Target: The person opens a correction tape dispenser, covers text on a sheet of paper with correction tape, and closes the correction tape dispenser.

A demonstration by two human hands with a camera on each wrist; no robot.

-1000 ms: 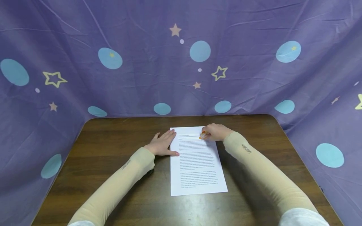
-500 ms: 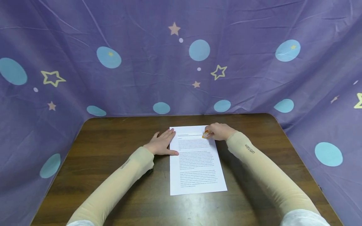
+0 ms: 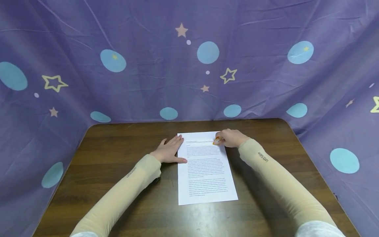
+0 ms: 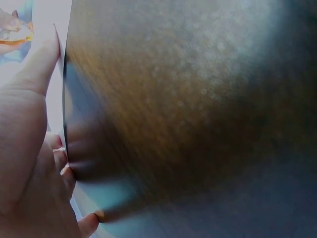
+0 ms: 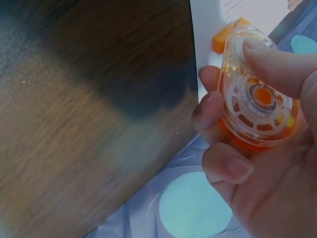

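Note:
A printed sheet of paper (image 3: 204, 171) lies on the table, its text in several blocks. My left hand (image 3: 168, 152) rests with spread fingers on the sheet's left edge, near the top; the left wrist view shows its thumb (image 4: 42, 57) along the paper. In my right hand (image 3: 232, 137), at the sheet's upper right, is a correction tape (image 5: 260, 96) with a clear case and orange parts. The thumb presses on the case while the fingers curl round its other side. Its orange tip (image 5: 230, 35) overlaps the paper in the right wrist view.
The brown wooden table (image 3: 124, 144) reaches back to a purple curtain (image 3: 148, 75) with stars and blue dots, which also hangs at both sides. Beige sleeves (image 3: 275, 174) cover both forearms.
My right hand has moved slightly right along the upper lines of the sheet with the correction tape, mostly in the first half second. The left hand keeps its place on the paper.

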